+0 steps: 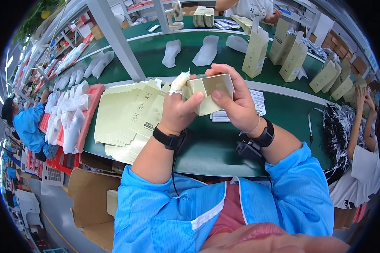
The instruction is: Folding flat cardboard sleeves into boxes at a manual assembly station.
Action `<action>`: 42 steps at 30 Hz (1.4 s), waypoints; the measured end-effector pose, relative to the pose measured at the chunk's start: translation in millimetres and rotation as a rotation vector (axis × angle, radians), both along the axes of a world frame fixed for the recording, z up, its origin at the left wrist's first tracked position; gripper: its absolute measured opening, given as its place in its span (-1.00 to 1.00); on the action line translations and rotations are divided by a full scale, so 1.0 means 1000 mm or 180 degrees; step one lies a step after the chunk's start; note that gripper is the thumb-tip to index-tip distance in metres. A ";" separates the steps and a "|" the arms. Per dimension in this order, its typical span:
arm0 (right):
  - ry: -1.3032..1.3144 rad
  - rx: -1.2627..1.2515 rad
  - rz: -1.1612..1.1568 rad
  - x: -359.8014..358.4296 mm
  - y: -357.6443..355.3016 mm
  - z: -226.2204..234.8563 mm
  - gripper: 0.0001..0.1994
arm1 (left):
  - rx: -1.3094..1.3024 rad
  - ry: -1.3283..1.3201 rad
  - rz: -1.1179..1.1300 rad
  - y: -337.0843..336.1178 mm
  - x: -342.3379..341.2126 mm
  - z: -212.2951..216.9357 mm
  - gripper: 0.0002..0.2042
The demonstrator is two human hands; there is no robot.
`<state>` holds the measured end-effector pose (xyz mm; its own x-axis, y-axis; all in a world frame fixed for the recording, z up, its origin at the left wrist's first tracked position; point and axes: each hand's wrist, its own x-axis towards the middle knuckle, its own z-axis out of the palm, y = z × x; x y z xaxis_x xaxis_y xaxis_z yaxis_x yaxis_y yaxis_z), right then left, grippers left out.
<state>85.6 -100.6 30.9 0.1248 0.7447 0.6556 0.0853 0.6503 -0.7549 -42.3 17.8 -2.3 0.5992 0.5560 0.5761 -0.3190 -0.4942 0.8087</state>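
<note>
A pale yellow-green carton (204, 106) is held up between my two hands above the green work surface, its open end facing me. My left hand (176, 103), one finger wrapped in white tape, grips the carton's left side with the thumb on its front. My right hand (237, 101) is closed round the right side, thumb at the rim and fingers behind. To the left of my hands lies a fanned pile of flat cartons (120, 114) in the same colour. Printed leaflets (258, 101) are stacked just beyond my right wrist.
White-wrapped items (172, 53) lie along the green conveyor (156, 67). More fill a red tray (93, 110) at left. Upright cartons (255, 52) stand at far right, near shredded silvery filler (340, 130). A metal post (116, 40) rises ahead. Co-workers are left, right and opposite.
</note>
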 end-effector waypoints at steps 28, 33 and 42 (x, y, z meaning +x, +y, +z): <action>-0.1652 0.0025 -0.0750 0.034 -0.010 0.031 -0.63 | 0.2713 -0.0443 0.0668 0.012 0.007 -0.008 -0.24; -0.2241 0.0128 -0.1378 0.031 -0.003 0.026 -0.74 | 0.2591 -0.0365 0.0621 0.021 0.010 -0.015 -0.19; -0.2394 0.0247 -0.1821 0.024 0.000 0.019 -0.67 | 0.2597 -0.0474 0.0705 0.013 0.013 -0.013 -0.09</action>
